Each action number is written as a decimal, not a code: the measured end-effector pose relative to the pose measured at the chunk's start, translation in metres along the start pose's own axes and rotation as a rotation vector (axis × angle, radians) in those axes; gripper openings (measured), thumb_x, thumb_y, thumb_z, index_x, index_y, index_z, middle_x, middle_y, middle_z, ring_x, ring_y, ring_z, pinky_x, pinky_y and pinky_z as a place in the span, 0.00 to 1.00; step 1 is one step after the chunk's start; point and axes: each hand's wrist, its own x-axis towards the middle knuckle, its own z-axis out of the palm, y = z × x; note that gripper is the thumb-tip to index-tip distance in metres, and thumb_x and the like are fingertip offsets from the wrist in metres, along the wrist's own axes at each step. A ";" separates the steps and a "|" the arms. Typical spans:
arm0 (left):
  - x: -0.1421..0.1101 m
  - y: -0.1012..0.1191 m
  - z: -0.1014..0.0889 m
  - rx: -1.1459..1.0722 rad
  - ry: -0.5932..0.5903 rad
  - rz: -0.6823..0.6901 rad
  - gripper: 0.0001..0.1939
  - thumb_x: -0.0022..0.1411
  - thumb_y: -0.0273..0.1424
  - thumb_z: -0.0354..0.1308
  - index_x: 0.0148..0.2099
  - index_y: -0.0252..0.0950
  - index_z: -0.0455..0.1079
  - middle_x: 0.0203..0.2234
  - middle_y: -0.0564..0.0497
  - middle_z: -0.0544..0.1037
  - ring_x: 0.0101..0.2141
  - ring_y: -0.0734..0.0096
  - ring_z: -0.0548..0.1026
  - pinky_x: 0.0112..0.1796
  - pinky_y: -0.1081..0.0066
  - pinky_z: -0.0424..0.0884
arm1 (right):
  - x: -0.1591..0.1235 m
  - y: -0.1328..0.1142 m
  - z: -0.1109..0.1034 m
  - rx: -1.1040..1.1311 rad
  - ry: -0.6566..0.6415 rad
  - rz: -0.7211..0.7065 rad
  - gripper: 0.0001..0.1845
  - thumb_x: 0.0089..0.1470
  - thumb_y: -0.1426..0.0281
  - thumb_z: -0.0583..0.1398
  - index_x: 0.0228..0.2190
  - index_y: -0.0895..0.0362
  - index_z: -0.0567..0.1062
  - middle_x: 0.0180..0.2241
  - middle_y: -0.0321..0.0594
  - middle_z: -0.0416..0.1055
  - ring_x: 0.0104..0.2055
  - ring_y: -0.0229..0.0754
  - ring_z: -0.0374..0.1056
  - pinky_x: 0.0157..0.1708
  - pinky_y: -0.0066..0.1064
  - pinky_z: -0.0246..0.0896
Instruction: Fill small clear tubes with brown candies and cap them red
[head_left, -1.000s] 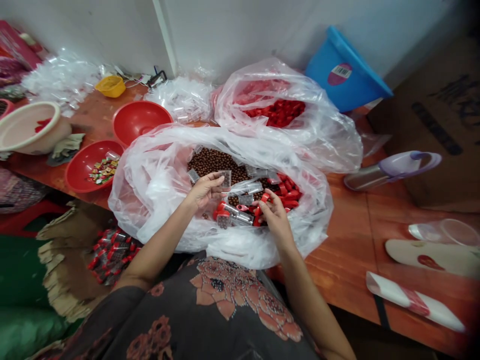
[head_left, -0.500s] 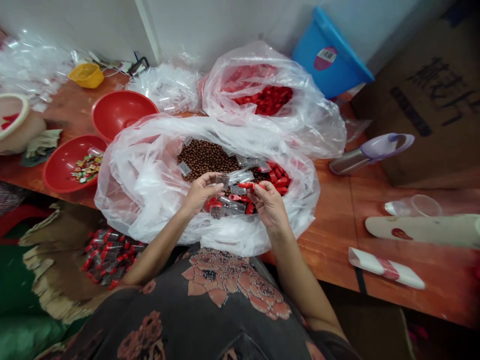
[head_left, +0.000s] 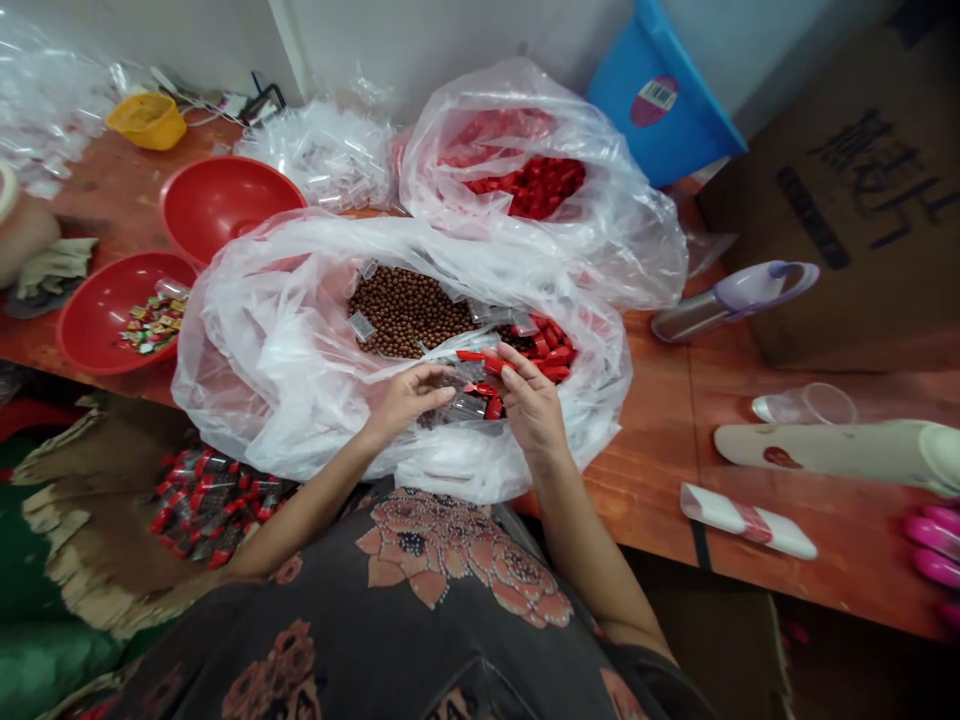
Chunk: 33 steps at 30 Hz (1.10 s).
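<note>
Right hand (head_left: 534, 412) pinching a red-capped tube (head_left: 474, 356), left hand (head_left: 409, 396) grip unclear, plenty of brown beads (head_left: 409, 312) left beyond both.

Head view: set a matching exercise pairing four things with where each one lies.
Things:
1. Brown balls
2. Wrapped sweets
3. Red caps
4. Yellow basket

Places:
A. Red bowl
B. Directly on the table
C. Rear plastic bag
D. Front plastic bag

Pairs: 1-D, 2-A, 3-C, 4-B
</note>
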 end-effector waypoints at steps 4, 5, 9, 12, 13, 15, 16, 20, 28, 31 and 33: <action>-0.001 -0.002 0.011 0.077 -0.023 0.001 0.19 0.55 0.34 0.65 0.49 0.36 0.75 0.40 0.45 0.80 0.29 0.73 0.75 0.27 0.75 0.68 | -0.007 0.004 0.006 -0.054 -0.034 -0.029 0.19 0.57 0.62 0.61 0.51 0.46 0.75 0.51 0.36 0.76 0.55 0.44 0.71 0.60 0.50 0.62; 0.000 -0.003 0.012 0.075 -0.020 0.012 0.19 0.55 0.34 0.65 0.49 0.36 0.75 0.39 0.45 0.81 0.30 0.72 0.76 0.28 0.74 0.69 | -0.009 0.004 0.007 -0.080 -0.044 -0.035 0.18 0.57 0.62 0.62 0.50 0.45 0.76 0.51 0.34 0.76 0.56 0.44 0.70 0.61 0.50 0.60; 0.004 -0.008 0.012 0.057 -0.055 0.057 0.18 0.55 0.34 0.65 0.49 0.37 0.76 0.41 0.46 0.81 0.33 0.71 0.77 0.33 0.72 0.71 | -0.014 0.002 0.005 -0.251 -0.051 -0.093 0.15 0.58 0.62 0.62 0.47 0.43 0.77 0.51 0.31 0.76 0.56 0.44 0.70 0.61 0.49 0.60; 0.006 -0.011 0.009 0.084 -0.055 0.065 0.19 0.55 0.36 0.65 0.49 0.36 0.77 0.41 0.45 0.81 0.34 0.70 0.77 0.34 0.71 0.72 | -0.013 0.000 0.000 -0.410 -0.080 -0.208 0.15 0.59 0.63 0.60 0.48 0.43 0.77 0.51 0.32 0.76 0.54 0.44 0.71 0.59 0.48 0.63; 0.006 -0.012 0.009 0.100 -0.050 0.073 0.20 0.55 0.36 0.65 0.50 0.36 0.77 0.42 0.45 0.81 0.35 0.69 0.77 0.35 0.70 0.72 | -0.013 0.000 -0.002 -0.463 -0.098 -0.261 0.16 0.60 0.64 0.60 0.49 0.43 0.77 0.50 0.33 0.76 0.54 0.45 0.72 0.58 0.48 0.64; 0.006 -0.011 0.008 0.145 -0.044 0.102 0.21 0.55 0.37 0.65 0.51 0.35 0.77 0.44 0.44 0.81 0.37 0.68 0.77 0.37 0.69 0.73 | -0.011 -0.001 -0.005 -0.539 -0.125 -0.351 0.16 0.60 0.65 0.59 0.50 0.44 0.77 0.50 0.35 0.77 0.53 0.45 0.72 0.56 0.46 0.66; 0.005 -0.010 0.008 0.176 -0.043 0.123 0.22 0.55 0.37 0.65 0.51 0.35 0.77 0.44 0.44 0.81 0.38 0.67 0.77 0.38 0.69 0.73 | -0.011 -0.001 -0.006 -0.558 -0.132 -0.381 0.16 0.60 0.65 0.59 0.50 0.44 0.76 0.50 0.35 0.77 0.52 0.45 0.73 0.54 0.45 0.67; 0.003 -0.002 0.007 0.298 -0.038 0.234 0.19 0.56 0.36 0.64 0.50 0.36 0.78 0.44 0.45 0.81 0.41 0.66 0.77 0.44 0.66 0.73 | -0.010 -0.001 -0.006 -0.570 -0.124 -0.461 0.17 0.61 0.68 0.59 0.50 0.42 0.76 0.48 0.34 0.78 0.49 0.44 0.75 0.51 0.42 0.70; 0.000 0.006 0.004 0.355 -0.058 0.290 0.17 0.56 0.35 0.65 0.48 0.39 0.79 0.46 0.47 0.80 0.46 0.64 0.76 0.50 0.63 0.71 | -0.010 0.002 -0.013 -0.616 -0.185 -0.554 0.17 0.61 0.69 0.59 0.50 0.42 0.76 0.48 0.34 0.78 0.50 0.46 0.75 0.52 0.45 0.71; -0.001 0.003 0.006 0.307 -0.034 0.300 0.16 0.56 0.34 0.65 0.47 0.39 0.79 0.45 0.47 0.80 0.46 0.64 0.76 0.52 0.63 0.69 | -0.011 0.001 -0.013 -0.710 -0.219 -0.573 0.20 0.62 0.67 0.57 0.55 0.44 0.72 0.52 0.37 0.75 0.53 0.47 0.72 0.55 0.47 0.68; -0.002 -0.001 0.009 0.211 -0.014 0.251 0.16 0.56 0.35 0.65 0.47 0.38 0.79 0.44 0.47 0.81 0.43 0.65 0.77 0.49 0.63 0.70 | -0.012 0.003 -0.010 -0.796 -0.256 -0.612 0.28 0.60 0.63 0.61 0.61 0.47 0.65 0.57 0.42 0.71 0.58 0.50 0.68 0.57 0.49 0.66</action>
